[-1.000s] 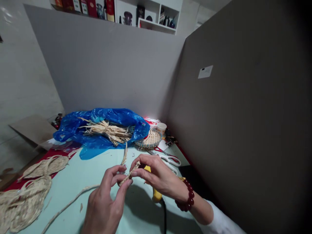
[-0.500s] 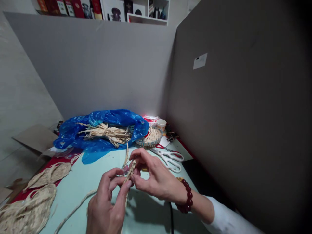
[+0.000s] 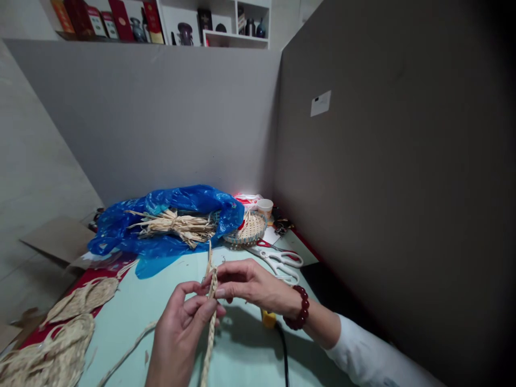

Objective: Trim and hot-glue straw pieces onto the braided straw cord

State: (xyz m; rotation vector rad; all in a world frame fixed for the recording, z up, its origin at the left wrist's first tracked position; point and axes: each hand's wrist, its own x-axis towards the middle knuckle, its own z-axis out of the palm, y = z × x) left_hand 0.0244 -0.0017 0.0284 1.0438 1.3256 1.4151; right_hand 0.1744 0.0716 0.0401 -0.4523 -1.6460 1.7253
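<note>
Between my two hands is a narrow braid of pale straw [image 3: 209, 344], its lower end hanging toward the table's near edge. My left hand [image 3: 181, 328] pinches the braid between thumb and fingers from the left. From the right, my right hand [image 3: 250, 285] grips the braid's upper end between thumb and index finger; a bead bracelet [image 3: 298, 308] circles that wrist. One loose straw strand [image 3: 209, 255] lies just beyond the braid's tip. Fingertips behind the braid are partly hidden.
A blue plastic bag [image 3: 193, 196] holds a bundle of dry straw [image 3: 173, 223]. Near it are a woven basket [image 3: 250, 228], a paper cup [image 3: 265, 207] and white-handled scissors [image 3: 284, 260]. Coiled straw braids [image 3: 52, 349] lie at left. A yellow object [image 3: 269, 319] with a black cord sits under my right wrist.
The braid has turned more upright in my hands. My right hand has lowered and its fingers have flattened toward the braid. The yellow object is now more exposed, and the camera view has shifted slightly.
</note>
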